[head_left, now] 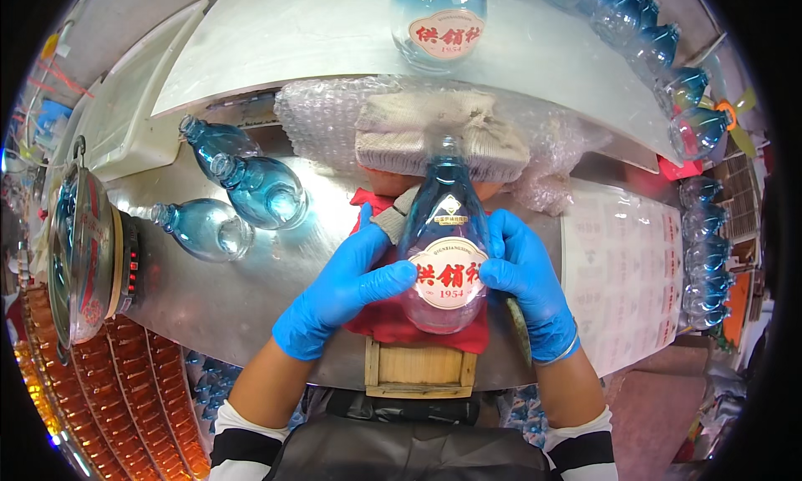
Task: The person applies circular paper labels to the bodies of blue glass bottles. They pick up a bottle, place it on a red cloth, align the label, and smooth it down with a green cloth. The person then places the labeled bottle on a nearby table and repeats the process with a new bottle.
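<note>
A blue glass bottle (pixel 449 184) with a round cream label bearing red print stands in front of me. My left hand (pixel 342 285), in a blue glove, is closed on its left side, the thumb on the label's edge. My right hand (pixel 532 281), gloved alike, grips the right side, its thumb pressing near the label. Red cloth (pixel 368 322) lies beneath the bottle, over a small wooden block (pixel 420 367). Behind the bottle's neck sits a folded whitish knit cloth (pixel 401 134). A thin dark strip (pixel 518 329) shows beside my right palm; its kind is unclear.
Several blue bottles (pixel 266 194) lie on the metal table at left, near a round glass-topped device (pixel 83 255). A labelled bottle (pixel 439 26) stands on the white board ahead. Bubble wrap (pixel 322 122) lies behind the cloth. A label sheet (pixel 622 272) covers the right side.
</note>
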